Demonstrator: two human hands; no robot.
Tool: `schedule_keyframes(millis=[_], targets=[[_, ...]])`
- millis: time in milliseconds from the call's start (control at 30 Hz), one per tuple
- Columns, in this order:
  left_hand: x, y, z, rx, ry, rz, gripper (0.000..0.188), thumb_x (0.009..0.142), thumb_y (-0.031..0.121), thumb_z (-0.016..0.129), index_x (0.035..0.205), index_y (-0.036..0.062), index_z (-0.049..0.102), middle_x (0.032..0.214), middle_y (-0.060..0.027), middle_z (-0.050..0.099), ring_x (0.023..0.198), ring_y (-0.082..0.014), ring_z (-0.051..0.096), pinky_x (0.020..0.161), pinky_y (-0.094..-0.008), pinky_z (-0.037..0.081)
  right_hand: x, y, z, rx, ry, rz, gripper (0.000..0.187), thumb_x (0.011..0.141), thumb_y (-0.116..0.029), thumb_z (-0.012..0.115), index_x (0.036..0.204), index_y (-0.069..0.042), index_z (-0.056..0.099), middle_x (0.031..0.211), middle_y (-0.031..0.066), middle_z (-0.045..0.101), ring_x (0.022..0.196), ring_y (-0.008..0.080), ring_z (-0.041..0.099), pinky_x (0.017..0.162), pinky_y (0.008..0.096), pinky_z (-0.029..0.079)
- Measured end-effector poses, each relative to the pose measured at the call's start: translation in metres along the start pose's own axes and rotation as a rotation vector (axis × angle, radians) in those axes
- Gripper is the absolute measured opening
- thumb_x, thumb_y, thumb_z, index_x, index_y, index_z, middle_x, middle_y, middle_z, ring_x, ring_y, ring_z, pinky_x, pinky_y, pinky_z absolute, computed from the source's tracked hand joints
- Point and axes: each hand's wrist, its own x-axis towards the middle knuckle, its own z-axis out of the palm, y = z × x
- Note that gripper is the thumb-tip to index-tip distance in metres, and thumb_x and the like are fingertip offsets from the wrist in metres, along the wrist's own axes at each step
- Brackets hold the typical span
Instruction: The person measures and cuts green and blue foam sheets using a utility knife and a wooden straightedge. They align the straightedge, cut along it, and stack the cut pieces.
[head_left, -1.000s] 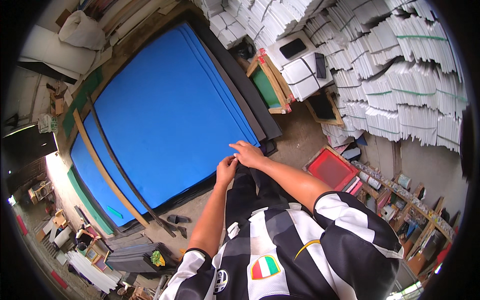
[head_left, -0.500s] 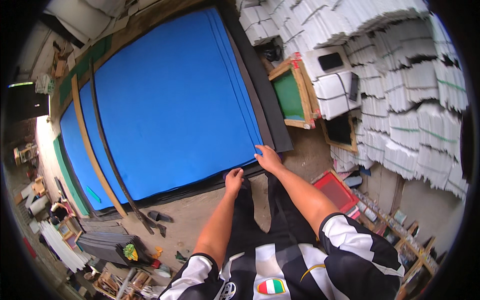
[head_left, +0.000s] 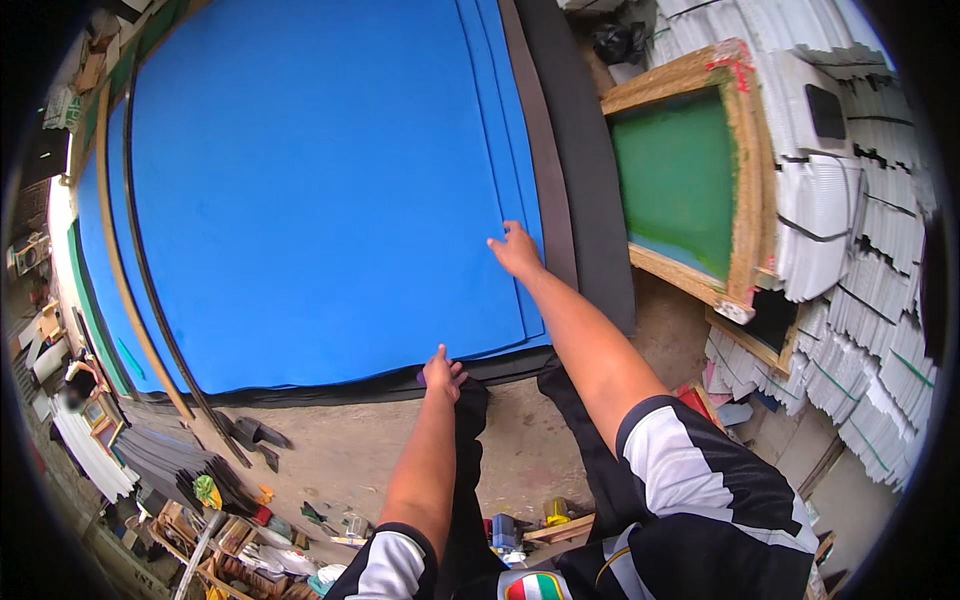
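Note:
A large blue sheet (head_left: 320,200) lies flat on a stack of sheets, its right and near edges slightly short of the blue sheets below. My right hand (head_left: 517,250) is at the right edge of this top sheet, thumb and forefinger apart; its other fingers are partly hidden. At the near edge of the stack is my left hand (head_left: 441,375), with its fingers apart beside the dark lower sheets (head_left: 330,392). I see nothing held in either hand.
Two long strips, one wooden (head_left: 112,250) and one dark (head_left: 150,270), lie across the stack's left side. Right of it stands a wood-framed green screen (head_left: 680,180) before bundled white sheets (head_left: 875,260). Dark slippers (head_left: 255,435) lie on the floor near left.
My right hand has moved from the near right corner up along the sheet's right edge. The left hand's fingers have spread from a pinch. The view has shifted closer over the stack.

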Motion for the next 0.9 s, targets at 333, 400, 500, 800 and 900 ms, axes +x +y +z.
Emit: schedule_keyframes(millis=[333, 400, 500, 800, 900], targets=[[0.038, 0.006, 0.032, -0.143, 0.317, -0.022, 0.068, 0.095, 0.053, 0.073, 0.135, 0.0066, 0.044, 0.108, -0.0109, 0.050, 0.083, -0.0243, 0.048, 0.096, -0.0682, 0.050, 0.005, -0.016, -0.006, -0.231, 0.187, -0.047, 0.035, 0.089, -0.039, 0.081, 0.105, -0.011, 0.069, 0.140, 0.0139, 0.045, 0.134, 0.0342, 0.039, 0.113, 0.0466, 0.039], [0.024, 0.013, 0.044, -0.180, 0.372, -0.060, 0.079, 0.094, 0.052, 0.075, 0.149, 0.0090, 0.039, 0.140, -0.0143, 0.044, 0.114, -0.0352, 0.050, 0.100, -0.0676, 0.050, 0.010, -0.018, -0.004, -0.131, 0.153, 0.031, 0.033, 0.088, -0.039, 0.083, 0.100, -0.012, 0.069, 0.141, 0.0123, 0.043, 0.134, 0.0333, 0.038, 0.112, 0.0467, 0.039], [0.030, 0.008, 0.042, -0.210, 0.395, -0.070, 0.091, 0.090, 0.053, 0.078, 0.156, 0.0093, 0.033, 0.155, -0.0163, 0.041, 0.130, -0.0417, 0.052, 0.102, -0.0670, 0.050, 0.012, -0.017, -0.008, -0.113, 0.112, 0.030, 0.035, 0.086, -0.040, 0.084, 0.089, -0.011, 0.064, 0.137, 0.0116, 0.042, 0.130, 0.0319, 0.040, 0.107, 0.0480, 0.041], [0.043, -0.014, 0.032, -0.313, 0.335, 0.011, 0.100, 0.081, 0.062, 0.083, 0.151, 0.0056, 0.039, 0.151, -0.0155, 0.051, 0.130, -0.0394, 0.057, 0.105, -0.0632, 0.050, 0.019, -0.014, -0.033, -0.049, 0.013, -0.132, 0.046, 0.081, -0.041, 0.088, 0.074, -0.009, 0.056, 0.129, 0.0113, 0.041, 0.120, 0.0303, 0.047, 0.096, 0.0452, 0.050], [0.065, -0.028, 0.008, -0.387, 0.125, 0.068, 0.098, 0.080, 0.061, 0.084, 0.149, 0.0051, 0.043, 0.147, -0.0156, 0.055, 0.128, -0.0386, 0.060, 0.104, -0.0614, 0.051, 0.023, -0.007, -0.026, 0.080, -0.033, -0.120, 0.044, 0.080, -0.037, 0.089, 0.076, -0.006, 0.058, 0.120, 0.0135, 0.051, 0.109, 0.0328, 0.058, 0.088, 0.0466, 0.053]])
